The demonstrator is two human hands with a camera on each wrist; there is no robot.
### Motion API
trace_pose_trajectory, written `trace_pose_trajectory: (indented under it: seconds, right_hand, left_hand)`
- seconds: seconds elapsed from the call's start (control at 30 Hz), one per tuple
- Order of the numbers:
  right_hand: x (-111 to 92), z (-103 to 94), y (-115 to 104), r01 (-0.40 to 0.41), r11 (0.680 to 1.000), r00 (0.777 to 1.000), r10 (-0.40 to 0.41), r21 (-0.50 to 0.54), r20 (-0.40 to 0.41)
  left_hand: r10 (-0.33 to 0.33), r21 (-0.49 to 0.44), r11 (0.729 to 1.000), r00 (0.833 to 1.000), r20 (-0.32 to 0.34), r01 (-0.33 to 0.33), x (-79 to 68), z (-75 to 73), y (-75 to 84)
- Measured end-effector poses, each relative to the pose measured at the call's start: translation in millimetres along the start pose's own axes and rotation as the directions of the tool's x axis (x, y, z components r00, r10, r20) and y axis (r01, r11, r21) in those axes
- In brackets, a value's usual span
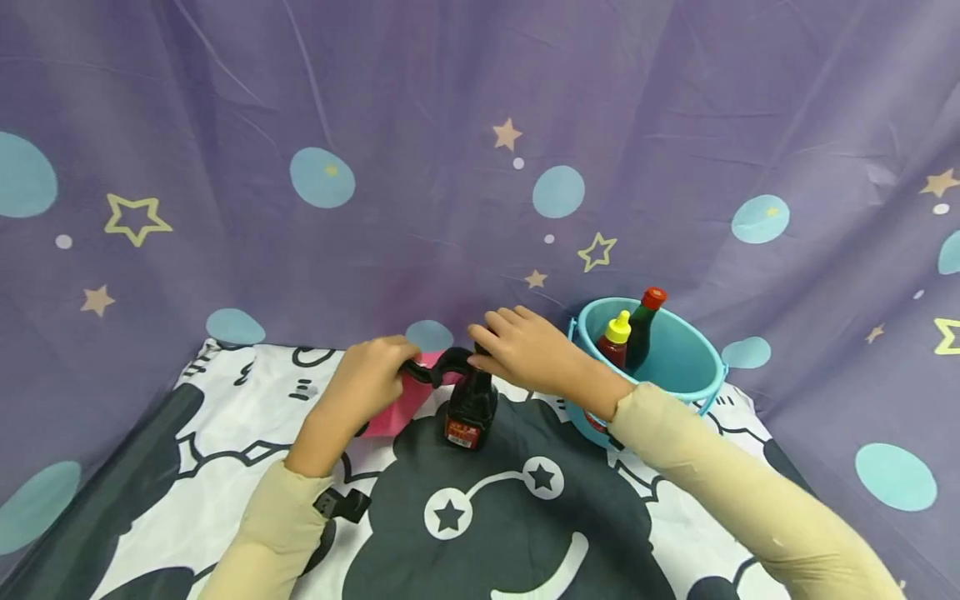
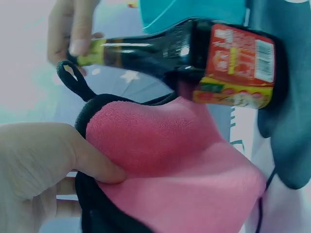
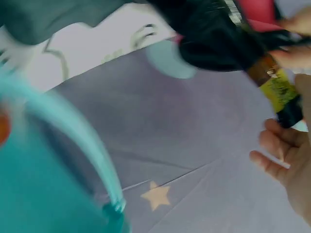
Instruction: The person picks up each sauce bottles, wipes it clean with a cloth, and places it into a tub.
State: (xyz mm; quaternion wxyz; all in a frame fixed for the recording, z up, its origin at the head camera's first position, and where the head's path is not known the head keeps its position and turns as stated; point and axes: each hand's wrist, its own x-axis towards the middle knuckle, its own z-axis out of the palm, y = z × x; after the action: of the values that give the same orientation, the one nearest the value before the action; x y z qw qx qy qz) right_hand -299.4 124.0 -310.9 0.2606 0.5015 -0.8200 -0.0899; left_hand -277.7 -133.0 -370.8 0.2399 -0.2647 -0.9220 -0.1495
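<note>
My left hand (image 1: 365, 375) pinches the edge of a pink cloth (image 2: 150, 141) with black trim and a small black loop. The thumb presses on the pink side while other fingers sit behind it. Beside the cloth, my right hand (image 1: 528, 354) holds a dark soy sauce bottle (image 1: 472, 407) by its neck near the cap. The bottle has a red and yellow label (image 2: 240, 65) with a barcode, and its neck band (image 3: 279, 92) is yellow. In the left wrist view, the cloth's upper edge overlaps the bottle's lower part.
A light blue bucket (image 1: 682, 367) with a handle stands on the right. Inside are a green bottle with a red cap (image 1: 643, 333) and a red bottle with a yellow nozzle (image 1: 616, 337). A printed cloth (image 1: 510, 517) covers the table, and a purple curtain (image 1: 420, 233) hangs behind.
</note>
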Motion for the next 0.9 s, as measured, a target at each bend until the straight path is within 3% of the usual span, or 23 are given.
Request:
trace_pose_trajectory:
  seconds: [0.27, 0.6, 0.77, 0.9]
  right_hand:
    - [6.3, -5.9, 15.2, 0.097, 0.99, 0.982, -0.112, 0.102, 0.152]
    - [-1.5, -19.5, 20.1, 0.24, 0.97, 0.961, -0.234, -0.024, 0.144]
    - [-4.3, -45.1, 29.2, 0.211, 0.977, 0.97, -0.205, -0.035, 0.13]
    - [-2.8, -82.3, 43.7, 0.135, 0.99, 0.986, -0.139, 0.042, 0.092]
  left_hand:
    - [-0.033, -0.032, 0.999, 0.999, -0.001, 0.033, 1.9, -14.9, -7.3]
    - [-0.028, -0.054, 0.998, 1.0, 0.006, 0.028, 3.5, -13.0, -6.6]
    - [-0.025, -0.05, 0.998, 1.0, 0.011, 0.025, 2.6, -9.4, -6.4]
    - [-0.022, -0.05, 0.998, 1.0, 0.016, 0.023, 2.2, -8.7, -7.0]
